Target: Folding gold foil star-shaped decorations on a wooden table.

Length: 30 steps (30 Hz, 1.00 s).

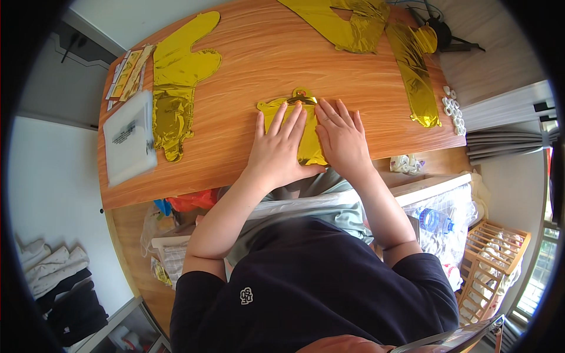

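Observation:
A gold foil balloon [310, 141], flat and folded into a compact piece with a small loop tab at its far end, lies near the table's front edge. My left hand [276, 150] rests flat over its left part, fingers stretched out and a little apart. Beside it my right hand [346, 141] lies flat along the balloon's right edge, its fingers also extended. Both palms face down, and neither hand grips anything. Much of the balloon's surface is hidden under my hands.
Another flat gold foil balloon [182, 70] lies at left, beside clear plastic bags [130, 141] and paper-and-gold packets [126, 73]. More gold foil [359, 26] lies at the far side and a foil strip [415, 76] at right, near several white rings [453, 112] on the wooden table [235, 117].

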Available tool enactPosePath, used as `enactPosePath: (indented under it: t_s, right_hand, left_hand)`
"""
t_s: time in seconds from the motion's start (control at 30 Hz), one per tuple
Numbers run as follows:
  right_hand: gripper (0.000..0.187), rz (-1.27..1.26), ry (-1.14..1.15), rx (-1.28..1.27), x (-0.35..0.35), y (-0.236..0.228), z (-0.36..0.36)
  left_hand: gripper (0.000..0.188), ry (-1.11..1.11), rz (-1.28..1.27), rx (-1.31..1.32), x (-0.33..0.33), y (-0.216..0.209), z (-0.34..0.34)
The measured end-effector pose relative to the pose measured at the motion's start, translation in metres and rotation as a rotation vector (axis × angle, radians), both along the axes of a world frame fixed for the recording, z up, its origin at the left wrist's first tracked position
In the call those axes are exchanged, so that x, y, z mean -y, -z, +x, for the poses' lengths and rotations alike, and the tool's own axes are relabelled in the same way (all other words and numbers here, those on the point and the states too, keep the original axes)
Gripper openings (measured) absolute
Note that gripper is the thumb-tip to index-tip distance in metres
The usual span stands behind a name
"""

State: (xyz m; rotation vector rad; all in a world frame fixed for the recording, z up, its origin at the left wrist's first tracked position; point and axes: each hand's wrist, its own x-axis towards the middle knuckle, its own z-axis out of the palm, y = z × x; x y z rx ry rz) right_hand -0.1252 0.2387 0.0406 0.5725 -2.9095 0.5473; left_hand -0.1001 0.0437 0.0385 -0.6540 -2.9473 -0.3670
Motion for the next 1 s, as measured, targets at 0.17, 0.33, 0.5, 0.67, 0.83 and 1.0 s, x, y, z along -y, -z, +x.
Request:
enactPosePath:
  t_s: [0.17,0.33,0.5,0.67,0.83,1.0]
  right_hand:
    - [0.047,-0.461,-0.075,0.188,-0.021,-0.011,-0.021]
    - [0.067,-0.180,-0.211,-0.049,0.019,-0.017,-0.003]
    - [0.090,-0.113,-0.171,-0.039,0.035,0.007,-0.001]
    - [0.100,-0.035,-0.193,-0.081,0.031,0.010,0.000]
    - [0.104,-0.012,-0.220,-0.037,0.029,0.009,-0.001]
    - [0.083,-0.489,-0.264,0.288,0.011,0.003,-0.017]
  left_hand:
    - [0.124,-0.005,0.000,0.011,0.000,-0.001,-0.001]
    - [0.122,-0.022,-0.020,0.045,-0.002,-0.005,0.000]
    - [0.124,-0.025,-0.015,0.123,-0.003,-0.009,-0.001]
    - [0.134,0.023,0.041,0.145,0.007,-0.010,-0.001]
    - [0.131,0.214,0.239,0.197,0.049,-0.008,-0.012]
    - [0.111,0.301,0.126,0.178,0.081,-0.010,-0.017]
